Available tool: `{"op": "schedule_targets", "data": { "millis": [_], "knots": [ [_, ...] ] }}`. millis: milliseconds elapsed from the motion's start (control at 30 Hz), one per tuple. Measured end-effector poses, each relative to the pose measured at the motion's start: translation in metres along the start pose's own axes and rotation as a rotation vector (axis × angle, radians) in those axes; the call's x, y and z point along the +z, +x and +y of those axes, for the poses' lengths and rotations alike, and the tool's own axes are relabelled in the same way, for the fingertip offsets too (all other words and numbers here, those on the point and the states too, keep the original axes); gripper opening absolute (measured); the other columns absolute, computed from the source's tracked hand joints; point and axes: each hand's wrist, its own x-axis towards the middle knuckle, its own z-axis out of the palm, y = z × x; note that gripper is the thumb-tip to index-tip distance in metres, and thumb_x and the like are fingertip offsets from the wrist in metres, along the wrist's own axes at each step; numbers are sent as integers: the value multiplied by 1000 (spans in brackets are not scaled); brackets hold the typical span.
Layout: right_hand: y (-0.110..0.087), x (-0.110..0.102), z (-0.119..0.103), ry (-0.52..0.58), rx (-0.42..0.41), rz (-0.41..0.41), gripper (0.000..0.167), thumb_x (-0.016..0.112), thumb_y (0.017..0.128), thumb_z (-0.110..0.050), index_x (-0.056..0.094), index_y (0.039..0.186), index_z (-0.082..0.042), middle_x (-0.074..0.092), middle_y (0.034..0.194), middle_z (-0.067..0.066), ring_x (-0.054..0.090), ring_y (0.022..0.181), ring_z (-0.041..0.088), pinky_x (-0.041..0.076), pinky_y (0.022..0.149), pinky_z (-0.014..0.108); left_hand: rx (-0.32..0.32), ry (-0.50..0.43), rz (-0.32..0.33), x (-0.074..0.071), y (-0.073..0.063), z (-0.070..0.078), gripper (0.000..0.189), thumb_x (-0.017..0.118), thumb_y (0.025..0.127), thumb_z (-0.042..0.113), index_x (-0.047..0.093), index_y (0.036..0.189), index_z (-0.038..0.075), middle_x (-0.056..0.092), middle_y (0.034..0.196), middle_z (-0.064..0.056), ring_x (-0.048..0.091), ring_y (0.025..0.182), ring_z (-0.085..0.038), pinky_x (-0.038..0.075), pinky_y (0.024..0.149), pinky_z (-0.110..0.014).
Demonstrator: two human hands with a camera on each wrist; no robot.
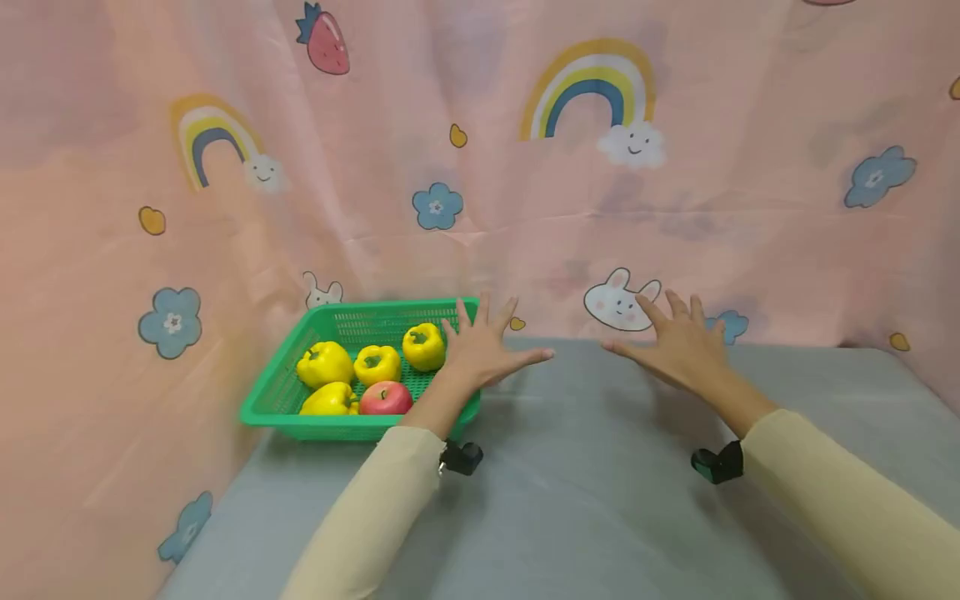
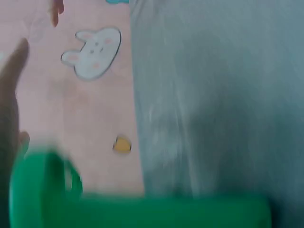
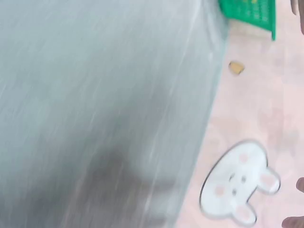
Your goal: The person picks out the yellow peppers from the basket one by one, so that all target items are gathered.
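Observation:
In the head view my left hand [image 1: 482, 350] is held up with its fingers spread, in front of the right end of a green plastic basket [image 1: 273, 387]. It holds nothing, and it hides part of the basket's right side. My right hand [image 1: 678, 346] hovers over the grey table, fingers also spread and nothing in them. Inside the basket lie several yellow bell peppers [image 1: 325, 364] and a red apple [image 1: 386, 398]. The basket's green rim [image 2: 142, 211] fills the bottom of the left wrist view, blurred. A corner of the basket [image 3: 249, 14] shows in the right wrist view.
A grey cloth covers the table [image 1: 585, 500]. Behind and to the left hangs a pink curtain [image 1: 495, 50] printed with rainbows, flowers and rabbits, meeting the table's back edge. A black wrist mount [image 1: 461, 458] sits under the left wrist, another mount [image 1: 718, 462] under the right.

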Motion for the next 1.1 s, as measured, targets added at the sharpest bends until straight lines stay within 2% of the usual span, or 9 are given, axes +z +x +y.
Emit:
{"op": "schedule_targets", "data": {
  "millis": [133,233,400,633,867,967,1100],
  "knots": [
    [2,2,-22,173,-16,23,99,48,86,-81,20,163,-25,12,167,27,7,151,57,15,105,85,53,-47,31,-20,-21,-36,97,49,83,84,3,160,48,-3,173,-5,-5,156,-48,7,120,-73],
    [1,2,-46,319,-33,31,96,51,88,-77,17,164,-29,8,170,22,7,154,53,18,106,84,77,-44,85,-35,-41,-67,95,53,85,79,5,160,47,-1,173,-4,-3,157,-47,7,120,-72],
    [2,7,-86,441,-97,62,95,55,89,-73,17,164,-29,9,171,17,15,153,52,25,106,81,54,-18,174,-51,-77,-120,93,57,88,71,10,163,39,3,173,-4,4,157,-45,7,120,-73],
    [7,27,-123,575,-141,140,92,61,88,-68,24,162,-29,18,170,13,21,153,48,25,110,78,-28,-50,271,-60,-108,-177,69,50,103,46,22,163,27,13,171,-11,11,156,-45,13,120,-71],
    [4,54,-150,719,-165,232,86,70,90,-51,29,161,-25,26,167,12,27,153,39,28,115,71,-135,-131,365,-62,-122,-225,54,50,104,23,40,156,13,22,167,-21,22,151,-52,18,119,-71],
    [1,64,-163,760,-168,218,84,70,91,-48,30,161,-25,26,167,11,31,151,38,30,116,68,-203,-200,380,-60,-128,-243,55,52,104,27,41,155,11,24,165,-24,24,150,-52,21,118,-71],
    [-3,75,-178,781,-179,149,81,66,93,-50,29,161,-26,22,168,13,31,150,41,29,115,70,-294,-299,366,-58,-137,-261,64,51,103,45,37,158,15,21,167,-22,22,151,-51,20,117,-72]
  ]
}}
